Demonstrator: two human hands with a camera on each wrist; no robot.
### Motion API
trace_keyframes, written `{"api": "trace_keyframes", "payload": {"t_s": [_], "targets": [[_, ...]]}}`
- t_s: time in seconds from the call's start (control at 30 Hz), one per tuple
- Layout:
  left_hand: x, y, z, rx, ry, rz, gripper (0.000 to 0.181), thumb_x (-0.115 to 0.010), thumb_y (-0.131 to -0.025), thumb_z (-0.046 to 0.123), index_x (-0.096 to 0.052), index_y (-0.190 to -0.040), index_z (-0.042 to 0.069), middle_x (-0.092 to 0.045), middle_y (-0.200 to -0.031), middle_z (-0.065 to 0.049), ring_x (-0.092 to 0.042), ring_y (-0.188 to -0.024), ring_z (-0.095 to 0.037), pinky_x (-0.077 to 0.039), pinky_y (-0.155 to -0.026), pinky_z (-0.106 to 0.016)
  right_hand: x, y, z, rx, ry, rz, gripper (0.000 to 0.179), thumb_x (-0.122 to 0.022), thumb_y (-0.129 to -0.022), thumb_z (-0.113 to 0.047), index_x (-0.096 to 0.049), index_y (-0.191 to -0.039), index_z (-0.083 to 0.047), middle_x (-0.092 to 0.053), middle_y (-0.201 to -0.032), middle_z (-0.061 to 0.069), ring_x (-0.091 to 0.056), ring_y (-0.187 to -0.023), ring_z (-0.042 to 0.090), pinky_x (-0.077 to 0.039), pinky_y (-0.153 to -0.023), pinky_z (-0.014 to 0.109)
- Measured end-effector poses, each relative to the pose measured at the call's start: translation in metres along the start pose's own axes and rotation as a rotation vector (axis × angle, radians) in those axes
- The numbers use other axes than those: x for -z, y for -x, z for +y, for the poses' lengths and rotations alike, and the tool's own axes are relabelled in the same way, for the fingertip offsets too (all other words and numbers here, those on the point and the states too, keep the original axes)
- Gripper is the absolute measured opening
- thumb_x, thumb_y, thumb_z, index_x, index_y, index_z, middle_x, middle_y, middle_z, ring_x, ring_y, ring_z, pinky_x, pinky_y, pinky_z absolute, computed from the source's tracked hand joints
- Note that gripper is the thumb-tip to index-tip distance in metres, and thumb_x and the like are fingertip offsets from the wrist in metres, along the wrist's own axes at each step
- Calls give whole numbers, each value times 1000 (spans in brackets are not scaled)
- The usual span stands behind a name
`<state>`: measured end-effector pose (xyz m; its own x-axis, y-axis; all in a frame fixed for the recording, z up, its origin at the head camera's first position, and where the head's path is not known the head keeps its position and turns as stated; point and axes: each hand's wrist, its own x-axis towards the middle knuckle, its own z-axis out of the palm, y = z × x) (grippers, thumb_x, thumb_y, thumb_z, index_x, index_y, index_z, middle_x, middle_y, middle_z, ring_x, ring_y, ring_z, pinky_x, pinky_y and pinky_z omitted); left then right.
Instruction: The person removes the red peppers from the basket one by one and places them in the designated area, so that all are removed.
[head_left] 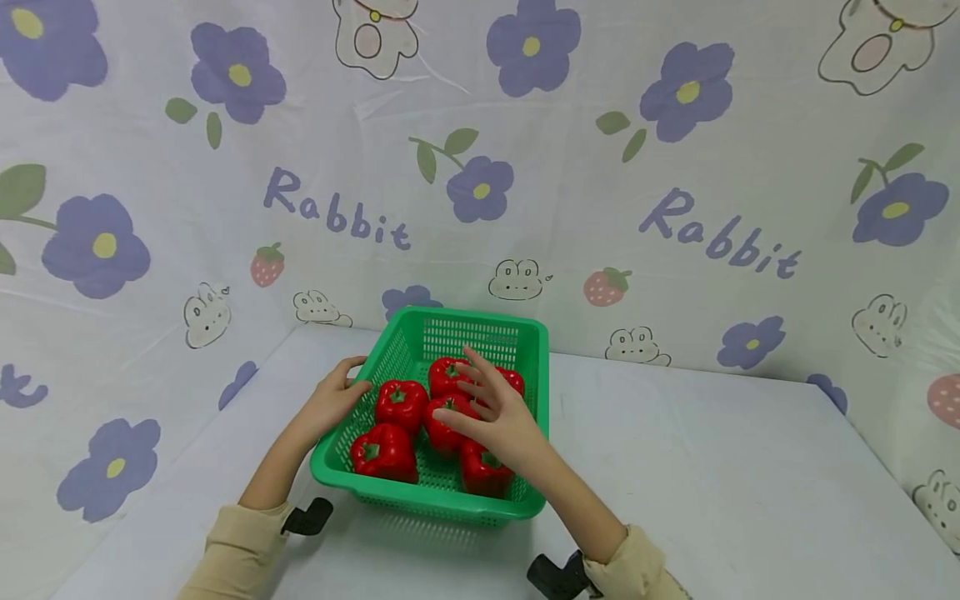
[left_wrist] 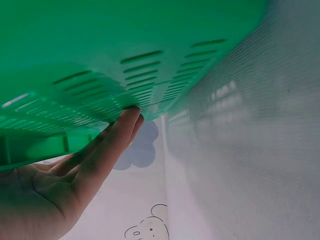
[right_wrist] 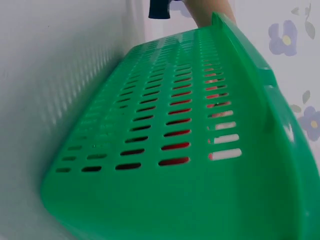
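A green plastic basket with slotted walls stands on the white table, holding several red bell peppers. At its left side, my left hand holds the rim, thumb over the edge. The left wrist view shows the fingers of that hand against the outer wall of the basket, below the rim. Over the peppers on the right, my right hand hovers with fingers spread and nothing held, partly covering some of them. In the right wrist view the basket wall fills most of the picture and the right hand is out of sight.
White table surface extends to the right of the basket. Behind it hangs a pale cloth printed with purple flowers, rabbits and strawberries. Black wrist devices sit at both beige sleeve cuffs.
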<state>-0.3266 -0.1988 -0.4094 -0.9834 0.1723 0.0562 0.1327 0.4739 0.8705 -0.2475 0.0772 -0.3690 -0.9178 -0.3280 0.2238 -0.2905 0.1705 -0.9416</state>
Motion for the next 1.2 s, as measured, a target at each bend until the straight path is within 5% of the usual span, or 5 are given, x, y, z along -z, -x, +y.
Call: {"api": "trace_keyframes", "payload": {"t_s": [1.2], "targets": [[0, 1, -1, -7, -5, 1, 55, -45, -101, 17, -26, -150, 0, -60, -123, -35, -72, -85, -23, -61, -67, -35, -44, 1, 0, -134, 52, -256, 71, -73, -87, -32, -39, -149, -28, -44, -152, 5, -42, -139, 29, -41, -111, 48]]}}
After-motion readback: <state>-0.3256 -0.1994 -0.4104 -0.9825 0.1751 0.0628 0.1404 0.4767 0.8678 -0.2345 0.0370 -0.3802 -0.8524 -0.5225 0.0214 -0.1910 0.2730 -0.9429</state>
